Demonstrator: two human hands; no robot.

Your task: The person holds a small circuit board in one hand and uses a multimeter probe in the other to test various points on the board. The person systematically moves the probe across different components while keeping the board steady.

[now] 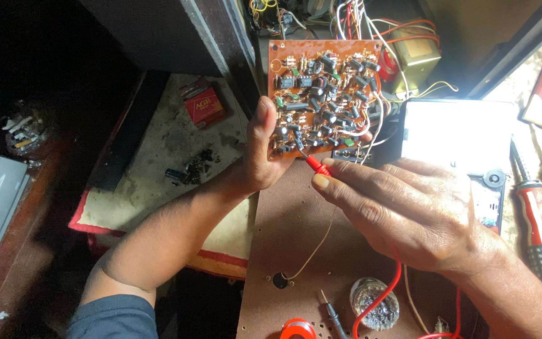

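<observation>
A circuit board is held up and touched with a red probe.

At the bottom of the frame, a roll of red tape [298,329] and a small glass dish [375,304] are seen on the brown perforated board [296,238] on the desk. Right of centre, the red probe [316,165] is pinched in the closed fingers of the right hand [409,213]. Above centre, the orange circuit board [322,97] is clamped by its lower left edge in the left hand [260,150]. At the far right, a red-handled screwdriver [537,216] is laid.

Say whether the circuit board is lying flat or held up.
Held up: the left hand grips the circuit board by its edge, component side toward the camera.
</observation>
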